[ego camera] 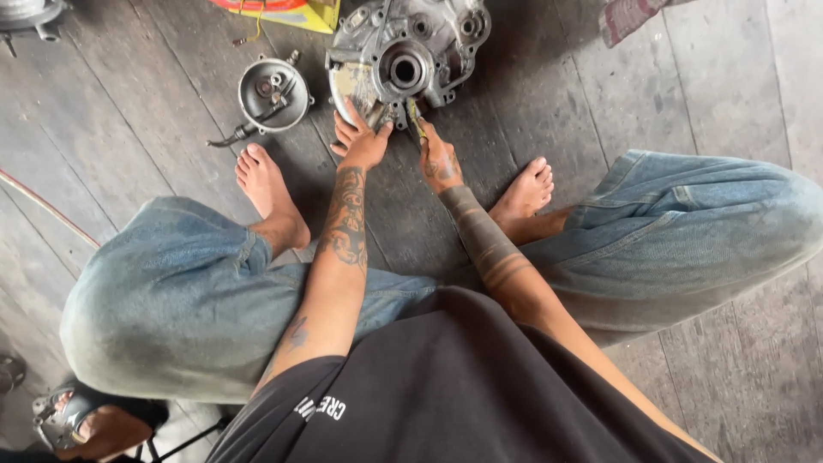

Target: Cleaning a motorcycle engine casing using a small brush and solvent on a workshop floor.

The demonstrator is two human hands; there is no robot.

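Note:
A grey metal engine casing (407, 51) with a round central opening lies on the dark wooden floor ahead of me. My left hand (362, 144) presses on its near lower edge, fingers spread against the metal. My right hand (439, 159) is closed on a thin yellow-green handled tool (416, 120) whose tip pokes into the casing's bottom edge. Both forearms reach out between my bent knees in blue jeans. My bare feet rest on either side of the hands.
A round metal cover with a cable (273, 94) lies left of the casing. A yellow and red box (291, 12) sits at the top. A red hose (43, 206) crosses the floor at left. A sandalled foot (86, 424) shows at bottom left.

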